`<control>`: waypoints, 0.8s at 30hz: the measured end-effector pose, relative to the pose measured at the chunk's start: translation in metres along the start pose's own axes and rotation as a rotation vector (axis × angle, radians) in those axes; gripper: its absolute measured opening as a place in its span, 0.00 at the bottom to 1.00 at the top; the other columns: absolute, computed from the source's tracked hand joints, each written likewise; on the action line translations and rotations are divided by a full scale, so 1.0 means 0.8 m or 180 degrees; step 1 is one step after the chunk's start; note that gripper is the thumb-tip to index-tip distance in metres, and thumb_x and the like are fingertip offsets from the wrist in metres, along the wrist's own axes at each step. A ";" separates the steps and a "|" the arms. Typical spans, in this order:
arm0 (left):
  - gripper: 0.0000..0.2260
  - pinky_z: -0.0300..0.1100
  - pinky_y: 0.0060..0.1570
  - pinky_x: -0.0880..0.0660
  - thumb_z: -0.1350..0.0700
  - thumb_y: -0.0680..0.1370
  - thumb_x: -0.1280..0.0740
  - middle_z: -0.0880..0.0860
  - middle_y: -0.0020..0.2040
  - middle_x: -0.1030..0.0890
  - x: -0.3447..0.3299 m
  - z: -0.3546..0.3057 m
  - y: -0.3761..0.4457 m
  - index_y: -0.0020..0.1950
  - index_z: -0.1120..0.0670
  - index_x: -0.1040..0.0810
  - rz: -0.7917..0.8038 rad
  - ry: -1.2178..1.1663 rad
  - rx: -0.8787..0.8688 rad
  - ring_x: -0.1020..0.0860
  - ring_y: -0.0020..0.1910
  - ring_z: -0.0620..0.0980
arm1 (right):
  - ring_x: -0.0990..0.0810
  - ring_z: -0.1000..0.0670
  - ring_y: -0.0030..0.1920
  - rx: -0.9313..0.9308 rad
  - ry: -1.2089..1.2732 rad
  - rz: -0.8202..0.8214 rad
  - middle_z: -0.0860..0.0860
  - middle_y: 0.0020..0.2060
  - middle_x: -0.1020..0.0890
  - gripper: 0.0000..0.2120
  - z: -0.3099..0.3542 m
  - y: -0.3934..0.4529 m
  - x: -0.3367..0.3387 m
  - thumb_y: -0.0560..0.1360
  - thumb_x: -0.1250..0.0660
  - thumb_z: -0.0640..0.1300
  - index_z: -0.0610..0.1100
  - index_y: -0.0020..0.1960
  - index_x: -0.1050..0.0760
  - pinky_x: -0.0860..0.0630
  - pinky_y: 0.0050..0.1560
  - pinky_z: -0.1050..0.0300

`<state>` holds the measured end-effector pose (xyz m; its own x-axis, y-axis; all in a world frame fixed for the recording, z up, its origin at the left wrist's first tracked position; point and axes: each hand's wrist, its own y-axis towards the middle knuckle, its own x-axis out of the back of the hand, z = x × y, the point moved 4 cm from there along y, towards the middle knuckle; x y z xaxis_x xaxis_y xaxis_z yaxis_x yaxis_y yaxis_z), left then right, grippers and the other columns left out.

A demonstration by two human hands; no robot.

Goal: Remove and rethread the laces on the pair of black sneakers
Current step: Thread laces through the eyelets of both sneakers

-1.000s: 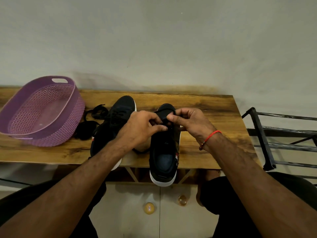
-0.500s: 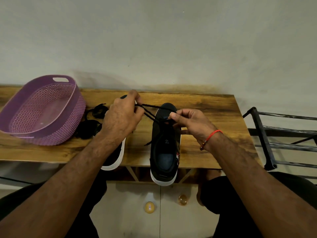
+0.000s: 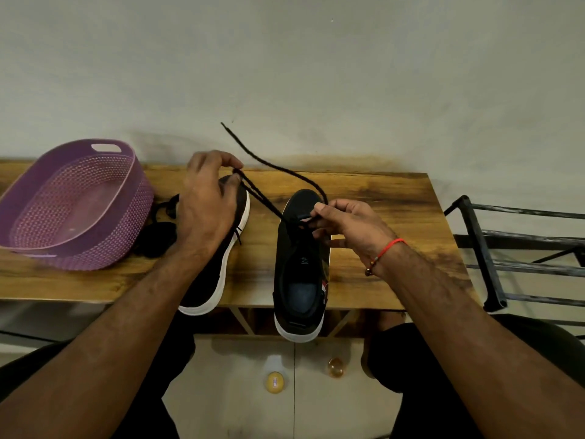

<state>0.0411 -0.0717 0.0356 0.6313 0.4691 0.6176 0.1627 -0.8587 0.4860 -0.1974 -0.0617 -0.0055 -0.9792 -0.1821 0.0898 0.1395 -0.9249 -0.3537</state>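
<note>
Two black sneakers with white soles stand on the wooden table (image 3: 386, 198), heels over its near edge. The right sneaker (image 3: 300, 267) has a black lace (image 3: 262, 198) at its front eyelets. My left hand (image 3: 209, 201) pinches a doubled strand of that lace, pulled up and to the left above the left sneaker (image 3: 218, 274), which my forearm partly hides. My right hand (image 3: 345, 223) pinches the lace at the front of the right sneaker. A free lace end arcs up toward the wall. A loose black lace (image 3: 161, 223) lies between the left sneaker and the basket.
A purple plastic basket (image 3: 72, 204) sits at the table's left end. A dark metal rack (image 3: 519, 248) stands to the right of the table. Two small round yellowish objects (image 3: 274, 381) lie on the floor below. A wall rises right behind the table.
My left hand has drawn the lace farther up and back to the left, lengthening the strands. A free lace end has swung up toward the wall. My right hand has stayed at the shoe's front.
</note>
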 end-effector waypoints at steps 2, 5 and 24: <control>0.07 0.42 0.46 0.21 0.61 0.80 0.35 0.51 0.62 0.26 0.014 0.000 0.011 0.54 0.52 0.20 -0.0133 0.0170 -0.0219 0.24 0.50 0.42 | 0.17 0.49 0.44 -0.0008 0.0007 -0.0009 0.46 0.47 0.13 0.08 0.000 0.000 0.000 0.80 0.34 0.49 0.46 0.49 0.19 0.24 0.60 0.41; 0.10 0.42 0.49 0.20 0.63 0.79 0.33 0.53 0.65 0.29 0.021 0.009 0.023 0.57 0.52 0.20 -0.0046 0.0161 -0.0147 0.22 0.48 0.48 | 0.17 0.49 0.44 -0.0005 0.0008 -0.0040 0.46 0.47 0.13 0.08 -0.001 0.000 0.000 0.80 0.33 0.49 0.45 0.48 0.19 0.23 0.58 0.43; 0.14 0.36 0.21 0.38 0.43 0.84 0.42 0.51 0.35 0.26 -0.088 -0.004 -0.091 0.50 0.52 0.24 0.2662 -0.0769 0.2451 0.30 0.28 0.45 | 0.18 0.48 0.45 0.0114 0.0081 0.0135 0.46 0.47 0.13 0.08 0.003 -0.003 -0.002 0.79 0.31 0.47 0.43 0.51 0.18 0.22 0.50 0.52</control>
<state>-0.0177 -0.0414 -0.0414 0.8744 -0.2838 0.3936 -0.0077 -0.8191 -0.5736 -0.1957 -0.0604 -0.0023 -0.9756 -0.2134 0.0516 0.1859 -0.9279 -0.3231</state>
